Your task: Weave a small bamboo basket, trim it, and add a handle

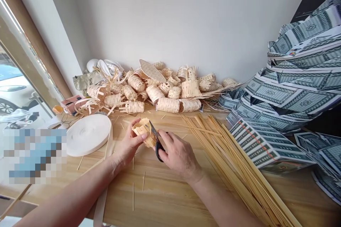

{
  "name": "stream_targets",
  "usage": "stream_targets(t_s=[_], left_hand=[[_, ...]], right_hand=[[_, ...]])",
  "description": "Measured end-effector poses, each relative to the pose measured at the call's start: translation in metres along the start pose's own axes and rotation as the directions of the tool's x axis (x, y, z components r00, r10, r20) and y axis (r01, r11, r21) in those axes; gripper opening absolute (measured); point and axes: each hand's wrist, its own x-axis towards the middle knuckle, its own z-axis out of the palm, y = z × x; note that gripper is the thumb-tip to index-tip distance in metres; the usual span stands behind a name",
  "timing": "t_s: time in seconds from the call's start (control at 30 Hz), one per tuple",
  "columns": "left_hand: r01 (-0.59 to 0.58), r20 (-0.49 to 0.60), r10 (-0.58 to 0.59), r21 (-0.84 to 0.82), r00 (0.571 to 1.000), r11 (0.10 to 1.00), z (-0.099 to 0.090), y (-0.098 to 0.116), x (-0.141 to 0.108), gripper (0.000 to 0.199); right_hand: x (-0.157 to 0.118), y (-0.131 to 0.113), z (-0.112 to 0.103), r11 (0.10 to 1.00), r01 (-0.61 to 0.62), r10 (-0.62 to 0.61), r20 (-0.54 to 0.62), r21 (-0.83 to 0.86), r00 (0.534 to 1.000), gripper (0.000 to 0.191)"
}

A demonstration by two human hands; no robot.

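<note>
Near the middle of the wooden table, my left hand (129, 144) is closed around a small woven bamboo tube (141, 131), its thumb pressed on the near side. My right hand (179, 151) grips black-handled scissors (159, 146), with fingers through the loops. The scissor blades point up and left and lie against the right side of the woven tube, by a thin strip end. Whether the blades are parted is hard to tell. Part of the tube is hidden behind my left fingers.
Many woven tubes (167, 105) are heaped along the wall. A white roll of band (88, 134) lies left, its tail running forward. Long bamboo strips (237, 159) cross the right side. Patterned card pieces (295, 88) are stacked far right. Thin scraps (133, 196) dot the table.
</note>
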Motion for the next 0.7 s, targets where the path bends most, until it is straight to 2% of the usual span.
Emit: stream_targets(t_s=[0.1, 0.23, 0.3, 0.43, 0.7], left_hand=[[-0.009, 0.006, 0.008, 0.056, 1.000, 0.998, -0.002, 0.001, 0.001, 0.055], [-0.084, 0.000, 0.085, 0.200, 0.996, 0.976, -0.006, 0.000, 0.001, 0.059], [-0.094, -0.001, 0.098, 0.270, 0.995, 0.958, -0.005, 0.000, 0.000, 0.061], [-0.089, -0.007, 0.097, 0.337, 0.995, 0.937, 0.002, 0.002, -0.004, 0.064], [-0.075, 0.019, 0.073, 0.299, 0.997, 0.951, 0.006, 0.002, -0.007, 0.060]], right_hand=[[0.000, 0.003, 0.000, 0.991, -0.010, 0.005, 0.036, 0.134, 0.999, 0.041], [0.001, 0.009, -0.001, 0.924, 0.003, -0.025, 0.052, 0.381, 0.998, 0.044], [0.001, 0.011, -0.002, 0.901, -0.007, -0.020, 0.059, 0.433, 0.998, 0.042], [0.002, 0.011, -0.005, 0.906, -0.028, -0.006, 0.078, 0.422, 0.997, 0.038], [0.000, 0.012, -0.006, 0.959, -0.025, -0.006, 0.109, 0.284, 0.994, 0.031]])
